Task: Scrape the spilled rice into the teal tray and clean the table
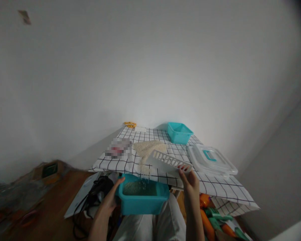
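My left hand [109, 201] grips the left end of a teal plastic tub [142, 202] held just below the near edge of the table. The tub has rice in it. My right hand [190, 180] holds a white slotted plastic scraper [168, 162] by its right end, tilted down toward the table edge. A pile of white rice [147, 149] lies on the grid-patterned tablecloth [215, 187], and grains are falling from the edge into the tub.
A second teal tub [179, 132] stands at the back of the table. A clear lidded container with a teal handle [212, 160] sits at the right. A yellow object [129, 124] lies at the far edge. Black cables [95, 197] and toy carrots [208, 224] are on the floor.
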`<state>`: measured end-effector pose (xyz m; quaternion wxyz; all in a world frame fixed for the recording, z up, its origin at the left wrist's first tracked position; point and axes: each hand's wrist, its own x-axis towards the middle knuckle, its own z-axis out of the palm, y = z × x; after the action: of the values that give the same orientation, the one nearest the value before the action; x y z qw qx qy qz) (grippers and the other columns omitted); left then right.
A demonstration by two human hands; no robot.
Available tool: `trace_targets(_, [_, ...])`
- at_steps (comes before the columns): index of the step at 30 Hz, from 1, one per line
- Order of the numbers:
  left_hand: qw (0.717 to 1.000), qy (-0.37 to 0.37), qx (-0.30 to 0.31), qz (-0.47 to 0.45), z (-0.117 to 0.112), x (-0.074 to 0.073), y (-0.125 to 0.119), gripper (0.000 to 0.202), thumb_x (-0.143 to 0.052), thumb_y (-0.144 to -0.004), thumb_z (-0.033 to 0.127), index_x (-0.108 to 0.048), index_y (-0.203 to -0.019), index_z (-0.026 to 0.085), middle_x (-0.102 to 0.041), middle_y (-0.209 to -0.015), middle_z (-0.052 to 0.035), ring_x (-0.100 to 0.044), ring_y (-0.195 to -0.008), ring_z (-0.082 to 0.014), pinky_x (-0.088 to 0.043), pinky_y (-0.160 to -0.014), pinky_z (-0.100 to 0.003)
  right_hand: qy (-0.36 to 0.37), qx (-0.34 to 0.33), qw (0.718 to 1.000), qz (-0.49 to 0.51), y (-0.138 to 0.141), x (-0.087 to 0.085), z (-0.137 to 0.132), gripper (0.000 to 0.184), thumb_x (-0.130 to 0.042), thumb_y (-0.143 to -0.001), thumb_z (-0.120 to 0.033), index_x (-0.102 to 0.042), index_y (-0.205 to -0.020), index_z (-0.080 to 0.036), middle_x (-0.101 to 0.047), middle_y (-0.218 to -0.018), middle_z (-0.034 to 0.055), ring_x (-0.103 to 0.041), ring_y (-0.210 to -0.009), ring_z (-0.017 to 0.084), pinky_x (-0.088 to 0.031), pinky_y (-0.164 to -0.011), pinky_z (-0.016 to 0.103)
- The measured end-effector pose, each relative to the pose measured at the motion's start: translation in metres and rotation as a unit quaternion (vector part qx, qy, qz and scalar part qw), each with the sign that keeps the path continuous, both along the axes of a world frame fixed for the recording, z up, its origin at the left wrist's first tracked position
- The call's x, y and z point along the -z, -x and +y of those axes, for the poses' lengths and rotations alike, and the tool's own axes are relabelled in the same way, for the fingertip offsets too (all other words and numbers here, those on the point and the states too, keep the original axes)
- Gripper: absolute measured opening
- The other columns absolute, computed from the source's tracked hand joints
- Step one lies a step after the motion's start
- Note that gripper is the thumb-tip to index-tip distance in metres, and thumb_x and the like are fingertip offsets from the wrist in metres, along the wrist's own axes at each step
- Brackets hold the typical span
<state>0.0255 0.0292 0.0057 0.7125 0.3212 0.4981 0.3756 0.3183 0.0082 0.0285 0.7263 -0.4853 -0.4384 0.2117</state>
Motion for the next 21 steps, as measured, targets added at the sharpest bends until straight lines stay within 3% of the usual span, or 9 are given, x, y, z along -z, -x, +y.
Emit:
trace_targets(5, [0.999,0.001,-0.028,-0.028,-0.004,-0.003,-0.001,0.076,-0.059,-0.075,0.060,-0.050,-0.132,0.009,-0.078,-0.104,-0.0119,-0.065,-0.117,-0.0337,-0.051,-0.094,-0.038,0.006,-0.002,1.000,-0.012,0.003,-0.001,0.000,0.031,-0.071,-0.077,-0.048,-0.072,-0.088,-0.019,-0.074,-0.091,0.0082,-0.066,-0.091,0.026,-0.049,-0.088,0.041])
trace_targets(11, [0.998,0.004,-0.037,-0.044,-0.006,-0.005,-0.003,0.058,-0.054,-0.085,0.052,-0.058,-0.125,0.011,-0.079,-0.097,-0.0096,-0.067,-0.115,-0.0338,-0.049,-0.096,-0.038,0.018,-0.005,0.999,-0.026,0.007,-0.003,-0.003,0.032,-0.072,-0.075,-0.050,-0.073,-0.087,-0.020,-0.075,-0.090,0.0080,-0.067,-0.090,0.028,-0.049,-0.087,0.040])
trace_targets(21, [0.999,0.014,-0.029,-0.039,-0.007,-0.011,-0.003,0.068,-0.055,-0.080,0.054,-0.055,-0.129,0.006,-0.079,-0.098,-0.0125,-0.066,-0.116,-0.0350,-0.052,-0.092,-0.038,0.018,0.043,0.999,-0.025,-0.004,-0.005,-0.012,0.031,-0.071,-0.077,-0.047,-0.073,-0.089,-0.019,-0.075,-0.090,0.0091,-0.067,-0.091,0.029,-0.048,-0.086,0.040])
